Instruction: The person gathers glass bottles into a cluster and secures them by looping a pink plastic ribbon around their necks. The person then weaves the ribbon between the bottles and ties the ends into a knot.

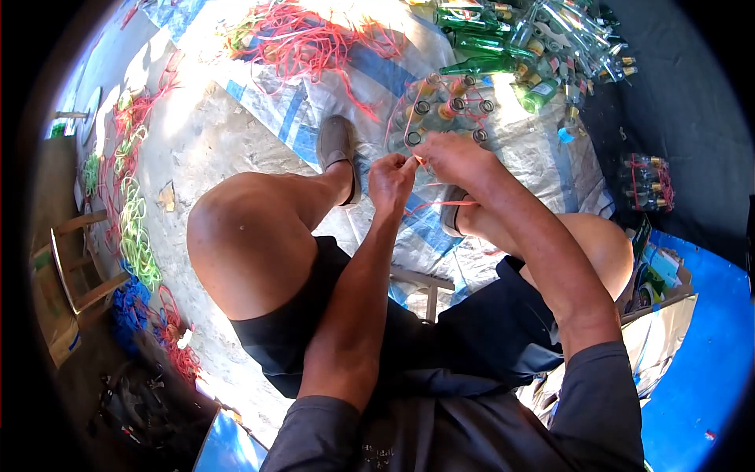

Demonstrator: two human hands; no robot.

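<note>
Several clear glass bottles (442, 114) stand upright in a cluster on the tarp, with pink-red string around and across their necks. At the near side of the cluster, my left hand (391, 181) pinches the string, its fingertips close to those of my right hand (452, 156). The right hand is closed on the string too, just in front of the nearest bottle mouths. A loose length of pink string (436, 204) trails below the hands, over my shoe. The exact crossing of the string between the fingertips is too small to make out.
Green and clear bottles (543, 47) lie piled at the upper right. Loose red string (307, 39) is heaped on the tarp (370, 79). More coloured string (134, 204) runs along the left. A tied bottle bundle (647, 182) and a cardboard box (668, 295) are at the right.
</note>
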